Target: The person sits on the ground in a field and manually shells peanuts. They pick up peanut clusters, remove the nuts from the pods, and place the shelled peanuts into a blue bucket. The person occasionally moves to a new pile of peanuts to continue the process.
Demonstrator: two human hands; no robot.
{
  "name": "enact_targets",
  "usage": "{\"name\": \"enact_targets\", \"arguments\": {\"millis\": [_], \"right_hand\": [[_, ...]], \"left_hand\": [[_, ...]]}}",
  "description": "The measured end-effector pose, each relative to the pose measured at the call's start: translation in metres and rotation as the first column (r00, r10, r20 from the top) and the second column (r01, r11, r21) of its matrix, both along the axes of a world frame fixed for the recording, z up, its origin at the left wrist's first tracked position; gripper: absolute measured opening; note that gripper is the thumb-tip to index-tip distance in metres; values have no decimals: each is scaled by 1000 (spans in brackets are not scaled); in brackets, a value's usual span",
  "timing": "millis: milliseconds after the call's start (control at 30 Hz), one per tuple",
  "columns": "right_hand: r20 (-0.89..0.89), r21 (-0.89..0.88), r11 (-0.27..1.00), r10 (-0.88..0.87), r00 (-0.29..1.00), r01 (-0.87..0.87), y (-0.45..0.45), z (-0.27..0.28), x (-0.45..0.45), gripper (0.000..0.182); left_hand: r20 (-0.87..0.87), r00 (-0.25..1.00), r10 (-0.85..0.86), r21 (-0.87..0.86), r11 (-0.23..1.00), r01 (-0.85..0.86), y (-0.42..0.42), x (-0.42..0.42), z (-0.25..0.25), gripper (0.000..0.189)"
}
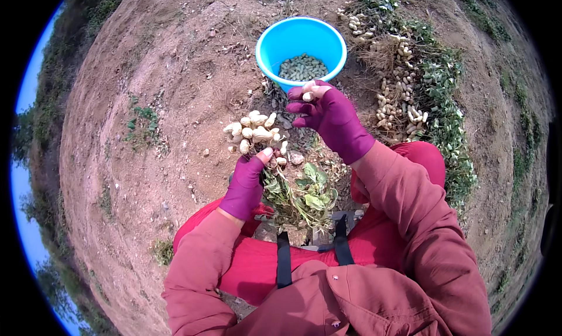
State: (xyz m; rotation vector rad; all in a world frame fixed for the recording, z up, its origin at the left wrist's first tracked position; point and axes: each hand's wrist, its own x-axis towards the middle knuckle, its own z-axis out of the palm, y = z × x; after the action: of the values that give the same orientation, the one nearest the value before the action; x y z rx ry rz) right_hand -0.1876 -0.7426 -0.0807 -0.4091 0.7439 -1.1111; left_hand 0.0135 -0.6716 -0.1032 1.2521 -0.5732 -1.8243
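My left hand (249,178), in a purple glove with the thumb tip bare, grips the stems of an uprooted peanut plant. A cluster of pale peanut pods (259,131) stands up above that fist, and the green leaves (316,189) hang down toward my lap. My right hand (327,112), gloved the same way, holds a peanut pod (308,96) between thumb and fingertips at the near rim of a blue plastic bucket (300,33). Many loose pods (303,68) lie in the bottom of the bucket.
To the right, a long row of pulled peanut plants (443,90) lies on the dry soil, pods (388,103) facing the bucket. A small green weed (145,118) grows at the left. My bent knees in red trousers flank the hanging leaves; black straps cross my lap.
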Motion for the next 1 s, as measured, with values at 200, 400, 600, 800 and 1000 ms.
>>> {"name": "enact_targets", "arguments": {"millis": [200,400,600,800,1000], "right_hand": [[-436,86,885,447,781,-459,6,-5,8,21],[-506,-47,799,499,704,-600,13,-12,15,21],[-506,-103,860,387,771,-500,19,-9,19,21],[-447,-84,939,263,855,-332,24,-14,31,19],[-374,-24,979,181,910,-204,29,-12,33,19]], "left_hand": [[11,1000,-3,-23,1000,3,-6,7,5,37],[-3,999,38,-51,998,-38,-6,6,4,38],[47,997,56,-90,995,-52,-9,-1,12,34],[79,995,62,-135,990,-51,-11,0,1,33],[114,993,40,-134,991,-24,-12,-6,6,33]]}}
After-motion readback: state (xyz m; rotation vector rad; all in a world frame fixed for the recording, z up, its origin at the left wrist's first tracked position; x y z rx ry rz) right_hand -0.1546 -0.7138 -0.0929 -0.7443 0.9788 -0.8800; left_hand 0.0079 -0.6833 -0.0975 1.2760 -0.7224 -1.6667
